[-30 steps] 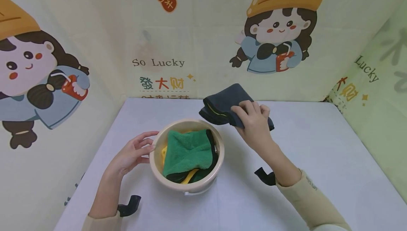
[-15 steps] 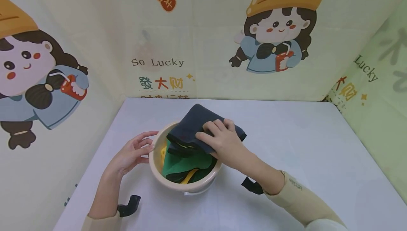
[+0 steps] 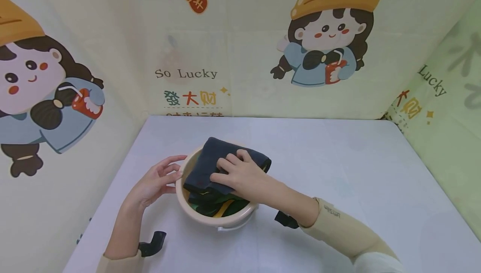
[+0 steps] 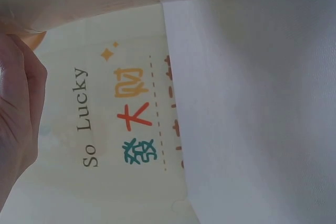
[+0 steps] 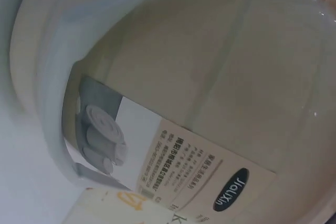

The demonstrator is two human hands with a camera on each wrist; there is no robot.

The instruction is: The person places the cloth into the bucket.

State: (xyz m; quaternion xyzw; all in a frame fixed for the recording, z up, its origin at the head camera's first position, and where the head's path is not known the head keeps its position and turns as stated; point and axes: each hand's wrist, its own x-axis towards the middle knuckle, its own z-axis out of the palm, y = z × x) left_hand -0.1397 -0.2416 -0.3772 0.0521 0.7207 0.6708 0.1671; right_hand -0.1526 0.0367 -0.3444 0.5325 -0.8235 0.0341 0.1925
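Observation:
A cream bucket point(image 3: 210, 221) stands on the table. My left hand point(image 3: 161, 179) touches its left side, thumb at the rim and the other fingers loosely bent along the outside. My right hand point(image 3: 244, 177) grips a folded navy towel point(image 3: 208, 160) with dark edging, held over the bucket opening and partly within the rim. Under it, a green cloth point(image 3: 204, 210) and a yellow strip of cloth point(image 3: 224, 208) show; the rest of the contents is hidden. The right wrist view is filled by the bucket's outer wall point(image 5: 252, 77), with a paper label point(image 5: 199, 171) on it.
The bucket's pale handle point(image 3: 234, 226) hangs down at the front. A white table point(image 3: 338, 160) runs back to a printed cloth backdrop point(image 3: 248, 56), with more of it at both sides. Black straps point(image 3: 153, 243) stick out from both wrists.
The right hand has brought the navy towel left and down from beyond the bucket's right side to over its opening, covering most of the green cloth. The left hand stays on the bucket.

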